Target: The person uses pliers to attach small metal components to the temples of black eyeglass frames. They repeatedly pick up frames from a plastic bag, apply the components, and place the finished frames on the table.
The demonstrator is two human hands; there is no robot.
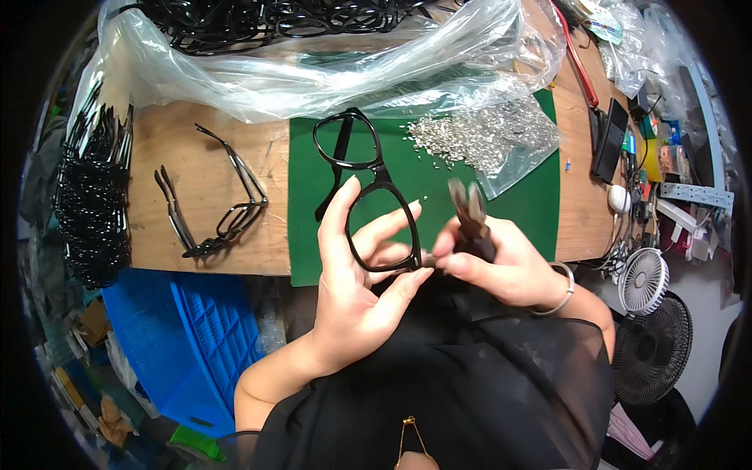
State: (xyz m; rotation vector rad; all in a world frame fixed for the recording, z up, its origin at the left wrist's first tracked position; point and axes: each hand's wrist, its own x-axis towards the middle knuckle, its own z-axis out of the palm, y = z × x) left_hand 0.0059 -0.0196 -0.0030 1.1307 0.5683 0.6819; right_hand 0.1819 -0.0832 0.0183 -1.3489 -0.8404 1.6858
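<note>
Here, fans point(644, 280) sit near wooden table point(157, 141); left hand point(352, 291) holds glasses point(381, 174), right hand point(511, 265) pliers point(473, 225)

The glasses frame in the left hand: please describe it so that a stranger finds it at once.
On the wooden table, find the green mat. Over it, the left hand holds a black glasses frame with rounded rims. A second dark frame rests left of the mat, untouched; only this one is held.
</note>
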